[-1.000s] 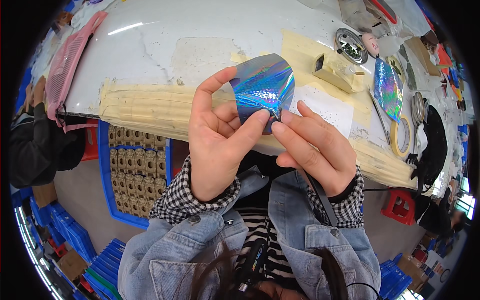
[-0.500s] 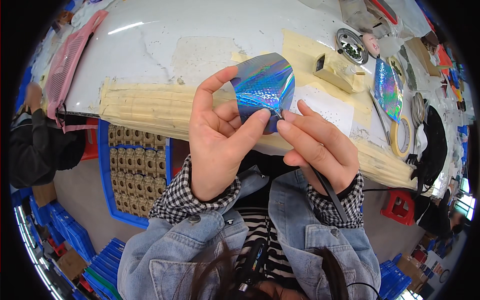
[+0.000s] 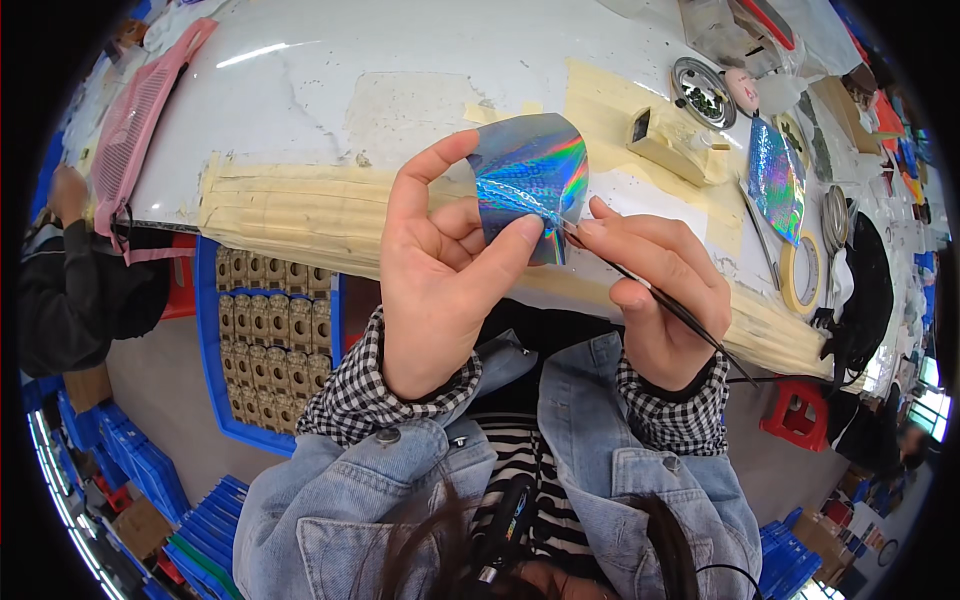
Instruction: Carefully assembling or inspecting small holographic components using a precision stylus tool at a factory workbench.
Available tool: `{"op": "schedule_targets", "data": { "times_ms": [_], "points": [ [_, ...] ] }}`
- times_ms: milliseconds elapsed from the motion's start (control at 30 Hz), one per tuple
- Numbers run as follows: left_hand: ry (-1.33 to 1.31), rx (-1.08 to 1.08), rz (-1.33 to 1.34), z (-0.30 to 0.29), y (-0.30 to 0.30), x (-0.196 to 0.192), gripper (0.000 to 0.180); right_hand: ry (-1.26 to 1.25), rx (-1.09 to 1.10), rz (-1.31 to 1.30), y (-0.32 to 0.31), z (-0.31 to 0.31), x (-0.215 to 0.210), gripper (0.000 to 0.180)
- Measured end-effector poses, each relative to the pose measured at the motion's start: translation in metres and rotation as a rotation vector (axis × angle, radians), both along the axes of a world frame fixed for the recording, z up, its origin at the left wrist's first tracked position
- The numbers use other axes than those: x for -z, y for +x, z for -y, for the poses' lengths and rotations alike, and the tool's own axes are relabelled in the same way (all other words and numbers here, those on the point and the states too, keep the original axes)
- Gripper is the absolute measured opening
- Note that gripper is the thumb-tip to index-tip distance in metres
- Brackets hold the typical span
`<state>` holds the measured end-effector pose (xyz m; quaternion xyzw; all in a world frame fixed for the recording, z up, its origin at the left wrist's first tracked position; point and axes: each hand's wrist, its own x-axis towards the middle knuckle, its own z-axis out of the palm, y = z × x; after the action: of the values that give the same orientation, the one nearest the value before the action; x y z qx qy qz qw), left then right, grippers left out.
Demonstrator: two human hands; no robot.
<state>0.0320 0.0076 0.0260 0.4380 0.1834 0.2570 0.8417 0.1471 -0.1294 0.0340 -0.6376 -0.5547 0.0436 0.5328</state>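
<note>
Holographic film (image 3: 530, 175), curved into an arch and flashing blue, green and pink, is being held up above the near edge of the white table (image 3: 330, 90). Her left hand (image 3: 440, 270) is rising palm-inward from a checked cuff, the thumb and forefinger pinching the sheet's lower left side while the forefinger arches over its top corner. The right hand (image 3: 655, 290) is sitting just beside it, fingers curled closed around a thin dark tool (image 3: 665, 305) whose tip is touching the film's lower edge and whose shaft is running down and right past the wrist.

Strips of beige masking tape (image 3: 290, 205) are layered along the table edge below the hands. Behind the film, a small tan box (image 3: 665, 145) is lying on a taped patch, with a round metal dish (image 3: 700, 95) further back. To the right, a second holographic sheet (image 3: 770, 180) is lying flat, and a roll of tape (image 3: 800, 270) is resting near it. Under the table on the left, a blue crate (image 3: 215, 340) is holding rows of small tan packages (image 3: 270, 330).
</note>
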Motion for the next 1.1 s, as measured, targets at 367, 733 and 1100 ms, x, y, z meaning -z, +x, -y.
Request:
{"op": "schedule_targets", "data": {
  "times_ms": [367, 733, 1100],
  "points": [
    [0.011, 0.007, 0.007, -0.0004, 0.0001, 0.0008, 0.063, -0.008, 0.012, 0.036, -0.0022, -0.0022, -0.002, 0.03],
    [0.015, 0.009, 0.015, -0.001, -0.0004, 0.0026, 0.063, -0.014, 0.016, 0.03, -0.003, -0.0021, -0.0031, 0.029],
    [0.006, 0.01, 0.025, -0.0007, -0.0004, 0.0029, 0.064, -0.018, 0.001, -0.015, -0.001, -0.0012, -0.0012, 0.025]
  ]
}}
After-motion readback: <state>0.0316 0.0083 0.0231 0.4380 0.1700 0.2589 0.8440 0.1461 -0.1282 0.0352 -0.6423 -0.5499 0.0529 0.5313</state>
